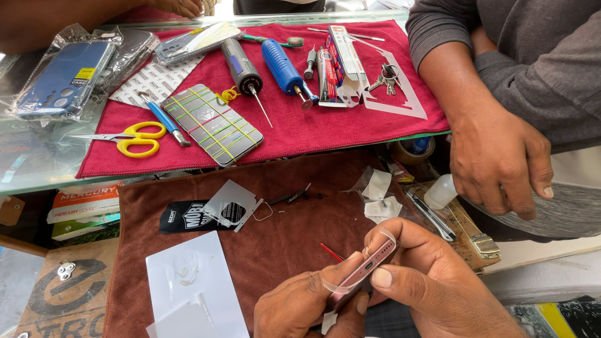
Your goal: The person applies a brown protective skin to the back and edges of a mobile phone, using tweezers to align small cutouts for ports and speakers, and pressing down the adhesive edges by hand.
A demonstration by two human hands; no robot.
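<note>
My left hand [307,307] and my right hand [432,281] both grip a pink phone [366,272] at the bottom middle, end-on to me, over a brown cloth [294,231]. A clear strip of film or tape [335,286] loops around the phone between my fingers. A small red stick [332,252] lies on the cloth just left of the phone.
Another person's hand [501,159] rests at the right. On a red cloth [350,125] lie yellow scissors [134,139], a phone wrapped in rubber bands [213,123], a blue-handled tool [285,69], a grey-handled tool [243,69] and keys [383,80]. White sheets [191,288] lie at lower left.
</note>
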